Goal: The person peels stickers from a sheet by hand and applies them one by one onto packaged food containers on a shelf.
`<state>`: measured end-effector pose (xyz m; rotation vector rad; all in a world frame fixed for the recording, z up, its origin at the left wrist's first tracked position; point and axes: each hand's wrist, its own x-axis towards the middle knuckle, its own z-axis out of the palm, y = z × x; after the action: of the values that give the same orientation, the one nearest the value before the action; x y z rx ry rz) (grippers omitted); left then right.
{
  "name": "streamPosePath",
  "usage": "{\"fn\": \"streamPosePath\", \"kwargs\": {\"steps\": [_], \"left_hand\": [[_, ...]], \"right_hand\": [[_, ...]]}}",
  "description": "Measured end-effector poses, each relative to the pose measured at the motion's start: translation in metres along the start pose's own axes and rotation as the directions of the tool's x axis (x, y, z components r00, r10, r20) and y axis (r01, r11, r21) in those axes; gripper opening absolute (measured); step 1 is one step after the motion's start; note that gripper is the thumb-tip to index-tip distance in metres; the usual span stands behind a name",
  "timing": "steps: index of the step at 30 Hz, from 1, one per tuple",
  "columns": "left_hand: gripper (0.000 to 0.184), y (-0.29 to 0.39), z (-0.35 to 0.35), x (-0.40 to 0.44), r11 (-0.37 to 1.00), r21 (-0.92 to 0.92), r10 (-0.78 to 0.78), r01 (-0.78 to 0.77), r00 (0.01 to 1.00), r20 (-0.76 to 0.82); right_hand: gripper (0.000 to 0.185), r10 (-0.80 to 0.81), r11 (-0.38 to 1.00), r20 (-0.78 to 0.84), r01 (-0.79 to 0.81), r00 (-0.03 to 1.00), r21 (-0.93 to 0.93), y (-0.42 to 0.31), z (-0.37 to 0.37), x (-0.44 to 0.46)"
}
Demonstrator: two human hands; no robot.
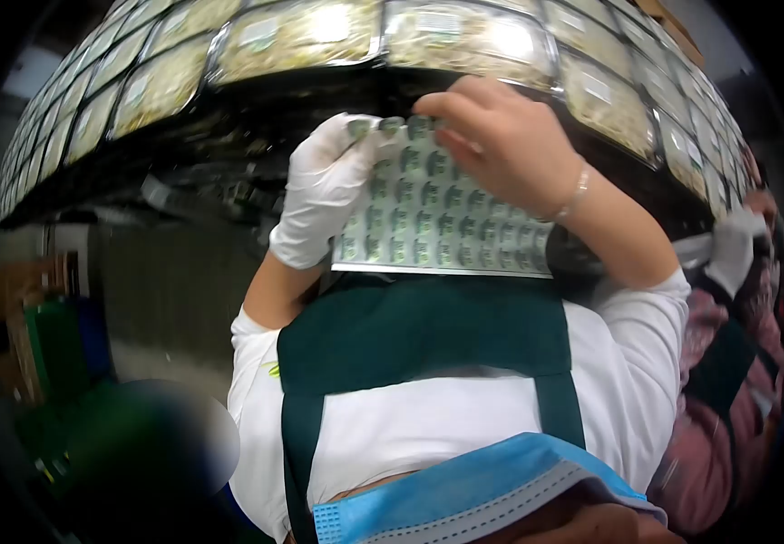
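My left hand, in a white glove, grips the upper left part of a sheet of stickers. The sheet is pale, with rows of small green printed stickers, and lies in front of my apron. Green stickers show by the gloved thumb and fingertips. My bare right hand is bent over the top right of the sheet, its thumb and finger closed around a sticker at the upper edge. That hand covers part of the sheet.
Rows of black film-wrapped trays of pale, shredded-looking food, several with white labels, curve across the far side. At right, a co-worker's white-gloved hand is close to the trays. Green containers and boxes stand on the left.
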<state>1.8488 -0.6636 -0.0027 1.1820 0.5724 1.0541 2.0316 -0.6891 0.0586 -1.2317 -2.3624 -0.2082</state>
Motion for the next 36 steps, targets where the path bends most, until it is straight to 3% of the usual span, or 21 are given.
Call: {"fn": "streamPosePath", "kwargs": {"steps": [5,8,9,10,11,13,15,16,17,18,19,21,22,23,26,27,28,29,31,34,36], "left_hand": [[0.01,0.001,0.016,0.006,0.973,-0.1,-0.211,0.208,0.977,-0.024],[0.007,-0.013,0.017,0.014,0.952,-0.174,-0.266,0.252,0.962,-0.064],[0.007,-0.014,0.004,0.015,0.951,-0.177,-0.269,0.254,0.961,-0.063],[0.006,-0.016,0.002,0.014,0.95,-0.164,-0.28,0.266,0.958,-0.067],[0.006,-0.018,0.003,0.014,0.948,-0.152,-0.291,0.278,0.954,-0.071],[0.005,-0.016,0.006,0.011,0.944,-0.124,-0.317,0.305,0.945,-0.085],[0.005,-0.019,0.005,0.012,0.947,-0.092,-0.317,0.309,0.944,-0.094],[0.005,-0.02,0.006,0.012,0.953,-0.096,-0.297,0.287,0.949,-0.107],[0.005,-0.022,0.005,0.012,0.955,-0.094,-0.292,0.283,0.95,-0.106],[0.005,-0.023,0.004,0.011,0.952,-0.104,-0.301,0.288,0.944,-0.133],[0.004,-0.024,0.002,0.01,0.949,-0.115,-0.31,0.295,0.937,-0.159],[0.004,-0.027,-0.005,0.007,0.953,-0.102,-0.298,0.286,0.945,-0.136],[0.004,-0.027,-0.006,0.006,0.952,-0.117,-0.296,0.281,0.945,-0.137],[0.005,-0.027,-0.006,0.004,0.953,-0.131,-0.29,0.274,0.948,-0.133],[0.006,-0.029,-0.006,0.003,0.956,-0.124,-0.285,0.265,0.938,-0.196],[0.006,-0.029,-0.005,0.002,0.957,-0.13,-0.28,0.258,0.939,-0.2],[0.006,-0.032,-0.007,0.002,0.953,-0.15,-0.287,0.262,0.94,-0.182],[0.006,-0.035,-0.009,0.002,0.949,-0.173,-0.292,0.263,0.942,-0.167],[0.006,-0.036,-0.008,0.003,0.949,-0.195,-0.276,0.249,0.953,-0.124],[0.004,-0.031,-0.012,0.003,0.969,-0.072,-0.241,0.235,0.965,-0.099],[0.004,-0.022,-0.01,-0.001,0.97,-0.046,-0.242,0.238,0.961,-0.136]], "right_hand": [[0.014,-0.063,0.994,-0.182,0.045,0.981,-0.101,0.003,0.007,-0.021],[0.017,0.023,0.999,-0.273,-0.009,0.962,0.051,0.03,-0.011,-0.033],[0.015,0.379,0.886,-0.215,-0.286,0.9,0.366,0.042,-0.022,-0.025],[0.011,0.53,0.748,-0.138,-0.385,0.836,0.54,0.091,-0.035,-0.024],[0.023,0.716,0.651,-0.075,-0.625,0.694,0.431,0.136,-0.045,-0.025],[0.021,0.899,0.414,-0.057,-0.797,0.435,0.441,0.197,-0.042,-0.022],[0.02,0.922,0.383,-0.069,-0.868,0.382,0.316,0.232,-0.02,-0.028],[0.017,0.929,0.244,0.056,-0.722,0.365,0.648,0.255,-0.002,-0.038],[0.022,0.789,0.136,0.256,-0.564,0.559,0.814,0.295,0.012,-0.056],[0.027,0.848,0.463,0.103,-0.822,0.52,0.333,0.266,0.002,-0.042],[0.031,0.83,0.515,-0.06,-0.803,0.555,-0.3,0.231,-0.014,-0.024],[0.046,0.894,0.415,0.048,-0.781,0.446,-0.466,0.241,-0.018,-0.017],[0.058,0.908,0.406,0.129,-0.761,0.399,-0.506,0.249,-0.027,-0.023],[0.055,0.927,0.287,-0.066,-0.812,0.369,-0.509,0.252,-0.032,-0.034],[0.044,0.912,0.359,0.05,-0.732,0.407,-0.579,0.294,-0.059,-0.089],[0.038,0.862,0.499,0.013,-0.843,0.508,-0.2,0.276,-0.062,-0.107],[0.033,0.81,0.583,-0.071,-0.787,0.582,0.201,0.253,-0.068,-0.128],[0.026,0.818,0.571,-0.086,-0.783,0.569,0.246,0.184,-0.074,-0.105],[0.027,0.794,0.608,-0.192,-0.753,0.577,0.25,0.145,-0.057,-0.102],[0.019,0.777,0.569,-0.242,-0.813,0.581,-0.123,0.122,-0.042,-0.089],[0.025,0.698,0.576,-0.258,-0.737,0.669,-0.352,0.126,-0.036,-0.09]]}}
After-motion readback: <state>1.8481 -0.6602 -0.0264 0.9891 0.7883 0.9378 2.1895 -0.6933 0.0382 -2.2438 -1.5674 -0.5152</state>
